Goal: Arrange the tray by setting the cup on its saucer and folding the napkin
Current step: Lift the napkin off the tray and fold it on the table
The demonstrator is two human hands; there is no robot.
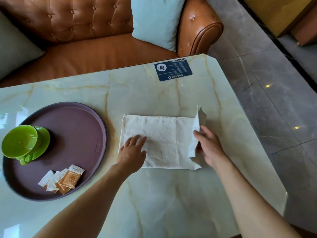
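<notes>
A white cloth napkin (161, 141), creased and hemmed along its far edge, lies as a flat rectangle on a glossy marble-patterned table (154, 194), just to the right of a round, matte purple tray (72, 121). The left hand (133, 152) rests on the napkin's left part with fingers straight and slightly apart, pressing the cloth flat. The right hand (208, 146) pinches the napkin's right edge between thumb and curled fingers — that edge stands lifted and turned upward. On the tray's left side a shiny green cup (19, 143) sits on its matching green saucer (43, 140); near the tray's front rim lie several paper sachets (63, 179), white and orange. A dark blue printed card (173, 70) lies flat near the table's far edge — behind it, a tufted brown leather sofa (77, 23) with pale blue cushions (156, 19).
</notes>
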